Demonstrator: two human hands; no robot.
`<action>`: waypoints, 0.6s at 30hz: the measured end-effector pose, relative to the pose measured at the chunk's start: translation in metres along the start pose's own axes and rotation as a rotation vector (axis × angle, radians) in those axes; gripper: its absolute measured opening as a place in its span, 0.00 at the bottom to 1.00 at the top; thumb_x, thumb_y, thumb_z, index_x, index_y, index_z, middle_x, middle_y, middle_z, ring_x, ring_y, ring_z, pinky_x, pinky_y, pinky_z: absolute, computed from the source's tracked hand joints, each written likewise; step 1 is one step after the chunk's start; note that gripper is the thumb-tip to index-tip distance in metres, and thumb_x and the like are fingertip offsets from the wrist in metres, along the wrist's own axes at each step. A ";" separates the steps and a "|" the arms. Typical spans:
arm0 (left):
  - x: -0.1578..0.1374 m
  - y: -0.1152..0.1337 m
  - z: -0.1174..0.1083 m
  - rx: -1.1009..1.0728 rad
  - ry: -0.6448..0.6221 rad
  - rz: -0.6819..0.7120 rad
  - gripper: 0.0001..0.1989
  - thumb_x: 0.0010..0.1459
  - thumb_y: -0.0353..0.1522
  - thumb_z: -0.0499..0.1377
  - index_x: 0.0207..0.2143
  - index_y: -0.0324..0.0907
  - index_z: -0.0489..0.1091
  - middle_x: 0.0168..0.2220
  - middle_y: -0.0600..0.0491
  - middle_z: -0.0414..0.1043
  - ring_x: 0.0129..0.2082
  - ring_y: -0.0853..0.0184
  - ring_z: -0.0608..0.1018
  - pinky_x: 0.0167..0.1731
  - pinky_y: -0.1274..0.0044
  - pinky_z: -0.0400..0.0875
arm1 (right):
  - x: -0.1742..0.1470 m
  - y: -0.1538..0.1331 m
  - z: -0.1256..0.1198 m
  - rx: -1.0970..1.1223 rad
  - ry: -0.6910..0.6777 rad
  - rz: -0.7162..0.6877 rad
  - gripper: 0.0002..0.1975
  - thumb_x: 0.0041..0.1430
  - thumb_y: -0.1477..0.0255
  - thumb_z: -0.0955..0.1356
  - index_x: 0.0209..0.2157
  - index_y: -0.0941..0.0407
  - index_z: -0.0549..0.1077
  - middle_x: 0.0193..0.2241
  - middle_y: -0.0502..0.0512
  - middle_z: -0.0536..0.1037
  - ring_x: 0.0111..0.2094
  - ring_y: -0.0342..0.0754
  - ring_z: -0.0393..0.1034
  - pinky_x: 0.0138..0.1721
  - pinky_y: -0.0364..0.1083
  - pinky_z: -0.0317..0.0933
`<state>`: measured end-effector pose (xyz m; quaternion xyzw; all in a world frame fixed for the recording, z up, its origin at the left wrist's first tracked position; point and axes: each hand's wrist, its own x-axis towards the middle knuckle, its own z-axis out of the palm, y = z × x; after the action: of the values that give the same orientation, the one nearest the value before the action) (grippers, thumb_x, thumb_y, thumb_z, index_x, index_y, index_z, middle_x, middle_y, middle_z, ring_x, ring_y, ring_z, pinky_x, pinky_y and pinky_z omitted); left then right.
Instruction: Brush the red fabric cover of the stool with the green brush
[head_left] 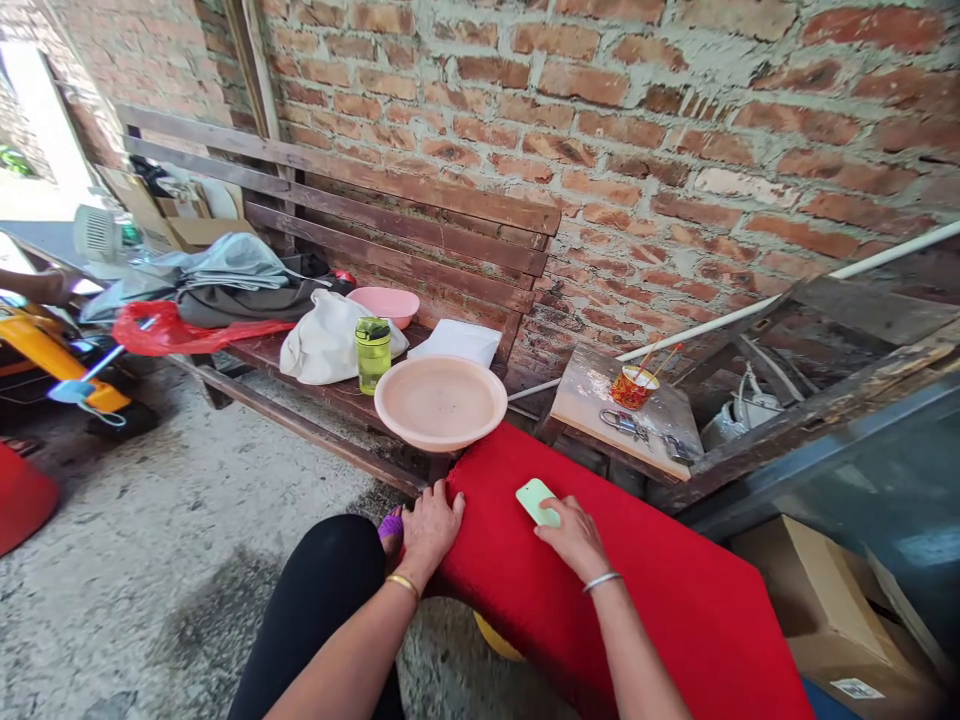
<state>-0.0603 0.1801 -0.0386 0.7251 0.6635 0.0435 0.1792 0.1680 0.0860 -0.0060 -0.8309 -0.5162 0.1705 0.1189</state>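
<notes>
My right hand [576,538] grips a flat, pale green object [537,501] with rounded corners and a small dark spot near its far end. Its underside is hidden, so I cannot tell its kind. It lies on, or just over, a red cloth [645,590] spread across a long surface. At the cloth's left edge rests my left hand [433,525], palm down with the thumb apart from the fingers, holding nothing visible. Just beyond both hands, a wide pale pink basin [442,400] sits at the end of a wooden bench [330,420].
On the bench are a green bottle [373,355], a white bag [322,338], a pink bowl [390,303] and folded clothes [232,270]. A small table [581,395] by the brick wall bears a red patterned cup [634,388] and padlocks [621,421]. A cardboard box [817,600] stands right.
</notes>
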 end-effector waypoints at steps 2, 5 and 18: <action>0.000 0.001 -0.001 -0.004 0.004 0.001 0.26 0.67 0.45 0.45 0.59 0.40 0.63 0.53 0.39 0.73 0.52 0.52 0.76 0.49 0.61 0.66 | -0.013 0.038 -0.013 -0.009 0.012 0.074 0.20 0.50 0.65 0.70 0.47 0.47 0.77 0.42 0.51 0.74 0.43 0.49 0.72 0.46 0.46 0.62; -0.001 0.001 -0.002 -0.015 0.003 -0.001 0.26 0.67 0.45 0.45 0.59 0.40 0.63 0.53 0.38 0.73 0.52 0.52 0.76 0.49 0.61 0.66 | -0.042 0.102 -0.038 -0.030 0.053 0.222 0.20 0.50 0.63 0.68 0.46 0.47 0.77 0.41 0.54 0.75 0.44 0.53 0.74 0.45 0.48 0.65; -0.002 -0.002 -0.001 -0.055 0.020 0.017 0.26 0.66 0.45 0.45 0.58 0.39 0.64 0.53 0.39 0.73 0.53 0.50 0.76 0.50 0.57 0.66 | -0.059 0.066 -0.034 -0.029 0.104 0.201 0.22 0.54 0.61 0.66 0.50 0.50 0.76 0.44 0.55 0.73 0.45 0.51 0.73 0.48 0.47 0.64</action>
<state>-0.0625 0.1788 -0.0376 0.7250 0.6576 0.0706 0.1922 0.2121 0.0034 0.0099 -0.8877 -0.4259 0.1310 0.1159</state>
